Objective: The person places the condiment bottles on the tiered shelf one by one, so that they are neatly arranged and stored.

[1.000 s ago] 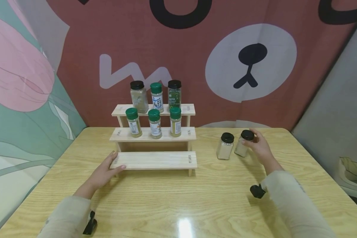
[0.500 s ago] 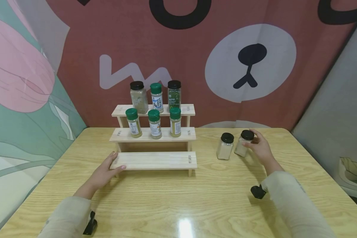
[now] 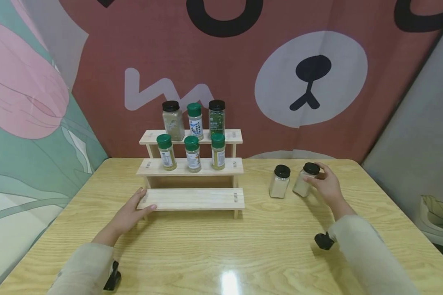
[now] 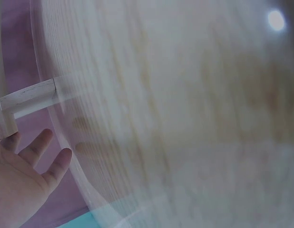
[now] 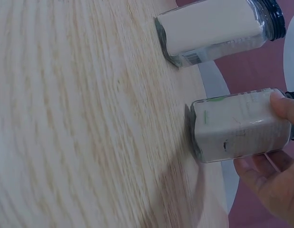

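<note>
My right hand (image 3: 326, 186) holds a square glass spice jar (image 5: 242, 126) with a black lid (image 3: 311, 168) and pale powder inside. In the right wrist view, thumb and fingers are on opposite sides of its upper part; its base is close to the table. Beside it stands a similar black-lidded jar (image 3: 279, 182). On the left, my left hand (image 3: 127, 213) grips the left end of the bottom shelf (image 3: 193, 199) of a three-step wooden rack, thumb at the front edge. The left wrist view shows its other fingers (image 4: 59, 166) extended.
Three green-capped shakers (image 3: 193, 155) stand on the middle shelf (image 3: 203, 163). The top shelf (image 3: 153, 136) carries a black-lidded jar (image 3: 174, 123), a green-capped shaker (image 3: 195, 123) and a jar of green flakes (image 3: 217, 119). A bear-print cloth (image 3: 236, 73) hangs behind the table (image 3: 192, 254).
My right hand has shifted slightly right with the jar, which now leans a little and stands farther from the other jar. My left hand has stayed at the rack.
</note>
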The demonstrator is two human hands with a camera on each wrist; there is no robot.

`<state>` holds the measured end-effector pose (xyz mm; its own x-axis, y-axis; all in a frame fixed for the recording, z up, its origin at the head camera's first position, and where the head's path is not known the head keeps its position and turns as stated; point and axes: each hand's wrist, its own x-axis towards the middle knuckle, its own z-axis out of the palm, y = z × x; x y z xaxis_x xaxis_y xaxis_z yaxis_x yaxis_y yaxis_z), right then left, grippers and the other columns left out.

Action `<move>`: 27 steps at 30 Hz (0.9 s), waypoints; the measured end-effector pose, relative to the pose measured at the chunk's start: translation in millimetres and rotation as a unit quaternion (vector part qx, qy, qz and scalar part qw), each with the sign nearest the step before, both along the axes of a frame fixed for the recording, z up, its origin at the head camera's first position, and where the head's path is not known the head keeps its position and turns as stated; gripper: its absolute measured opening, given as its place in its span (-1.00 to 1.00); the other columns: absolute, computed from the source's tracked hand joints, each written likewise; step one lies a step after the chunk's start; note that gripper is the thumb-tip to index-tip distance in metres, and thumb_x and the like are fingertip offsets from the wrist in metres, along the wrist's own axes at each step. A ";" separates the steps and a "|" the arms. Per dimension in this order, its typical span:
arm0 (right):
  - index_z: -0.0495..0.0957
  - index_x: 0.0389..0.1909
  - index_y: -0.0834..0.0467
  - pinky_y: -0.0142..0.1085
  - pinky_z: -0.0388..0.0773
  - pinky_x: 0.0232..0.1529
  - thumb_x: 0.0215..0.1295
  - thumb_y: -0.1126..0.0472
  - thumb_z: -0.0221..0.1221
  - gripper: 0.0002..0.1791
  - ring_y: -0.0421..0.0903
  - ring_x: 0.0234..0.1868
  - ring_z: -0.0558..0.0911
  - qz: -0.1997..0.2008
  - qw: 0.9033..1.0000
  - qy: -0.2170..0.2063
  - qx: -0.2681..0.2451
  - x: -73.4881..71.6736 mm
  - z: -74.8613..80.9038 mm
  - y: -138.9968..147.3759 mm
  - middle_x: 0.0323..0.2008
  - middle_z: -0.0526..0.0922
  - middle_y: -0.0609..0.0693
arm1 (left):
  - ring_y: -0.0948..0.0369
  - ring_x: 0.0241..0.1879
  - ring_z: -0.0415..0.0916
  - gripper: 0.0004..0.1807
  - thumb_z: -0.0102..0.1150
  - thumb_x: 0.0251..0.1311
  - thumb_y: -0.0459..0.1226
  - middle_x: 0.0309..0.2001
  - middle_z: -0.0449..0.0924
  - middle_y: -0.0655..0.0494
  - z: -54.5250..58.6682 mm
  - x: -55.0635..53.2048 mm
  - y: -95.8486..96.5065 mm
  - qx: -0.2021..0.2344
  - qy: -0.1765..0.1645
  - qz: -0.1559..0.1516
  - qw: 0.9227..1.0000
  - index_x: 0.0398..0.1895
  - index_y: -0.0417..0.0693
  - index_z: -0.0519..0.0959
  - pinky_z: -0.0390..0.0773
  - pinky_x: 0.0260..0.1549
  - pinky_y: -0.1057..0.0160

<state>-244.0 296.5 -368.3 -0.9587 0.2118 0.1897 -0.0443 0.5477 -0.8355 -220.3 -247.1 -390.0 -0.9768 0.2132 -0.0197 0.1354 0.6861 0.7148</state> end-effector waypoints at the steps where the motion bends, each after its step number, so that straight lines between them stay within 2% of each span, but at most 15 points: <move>1: 0.04 0.27 0.18 -0.47 0.38 -0.39 0.07 0.02 0.16 -0.21 -0.20 -0.27 0.37 0.000 1.000 -0.003 0.001 1.5 0.1 0.8 -0.11 0.39 0.25 | -0.23 0.21 -0.27 -0.10 -0.05 0.10 0.09 0.28 -0.30 -0.31 -0.1 0.0 0.2 0.000 0.000 0.000 1.000 0.29 -0.29 -0.16 -0.15 0.07 -0.21; 7: 0.00 0.28 0.17 -0.41 0.40 -0.32 0.08 0.00 0.14 -0.19 0.02 -0.10 0.35 0.011 1.000 -0.005 0.006 11.3 8.8 2.9 -0.04 0.35 0.30 | -0.24 0.21 -0.28 -0.10 -0.06 0.10 0.09 0.28 -0.30 -0.31 -1.3 -0.1 1.1 -0.002 -0.004 -0.002 1.000 0.30 -0.28 -0.16 -0.15 0.06 -0.22; 13: -0.01 0.29 0.16 -0.48 0.44 -0.34 0.07 0.01 0.15 -0.18 -0.23 -0.20 0.37 0.035 0.999 -0.007 -0.012 20.3 19.7 0.6 -0.03 0.34 0.26 | -0.23 0.22 -0.29 -0.09 -0.07 0.10 0.11 0.29 -0.31 -0.29 -3.5 -1.9 -1.9 -0.005 -0.005 0.002 1.000 0.30 -0.28 -0.16 -0.16 0.06 -0.22; 17: 0.02 0.29 0.12 -0.44 0.46 -0.32 0.05 0.00 0.16 -0.19 -0.34 -0.27 0.40 0.049 0.999 -0.008 -0.011 29.8 26.6 -2.2 -0.06 0.36 0.23 | -0.23 0.22 -0.28 -0.09 -0.07 0.09 0.11 0.29 -0.30 -0.29 -3.9 -2.2 -2.7 -0.008 -0.005 0.004 1.000 0.30 -0.28 -0.16 -0.15 0.07 -0.21; 20: 0.05 0.28 0.06 -0.40 0.47 -0.30 0.06 0.00 0.16 -0.22 -0.34 -0.26 0.42 0.063 0.998 -0.011 -0.003 38.0 33.9 -4.5 -0.08 0.39 0.15 | -0.22 0.22 -0.29 -0.08 -0.07 0.09 0.13 0.29 -0.30 -0.29 -4.2 -2.6 -1.9 -0.010 -0.006 0.003 1.000 0.30 -0.27 -0.17 -0.16 0.07 -0.21; 23: 0.08 0.27 0.04 -0.42 0.46 -0.31 0.05 0.01 0.17 -0.24 -0.32 -0.27 0.42 0.072 0.997 -0.007 0.008 45.0 42.2 -7.0 -0.15 0.43 -0.03 | -0.23 0.22 -0.29 -0.08 -0.08 0.09 0.13 0.29 -0.31 -0.29 -4.1 -3.1 -1.1 -0.008 -0.007 0.001 1.000 0.30 -0.26 -0.17 -0.16 0.06 -0.22; 27: 0.13 0.25 0.06 -0.44 0.46 -0.34 0.04 0.08 0.20 -0.27 -0.29 -0.28 0.43 0.087 0.996 0.010 -0.009 51.5 52.0 -13.1 -0.25 0.45 -0.24 | -0.23 0.22 -0.29 -0.08 -0.07 0.08 0.13 0.29 -0.32 -0.28 -3.6 -2.9 -2.9 -0.008 -0.007 0.002 1.000 0.30 -0.25 -0.17 -0.15 0.06 -0.23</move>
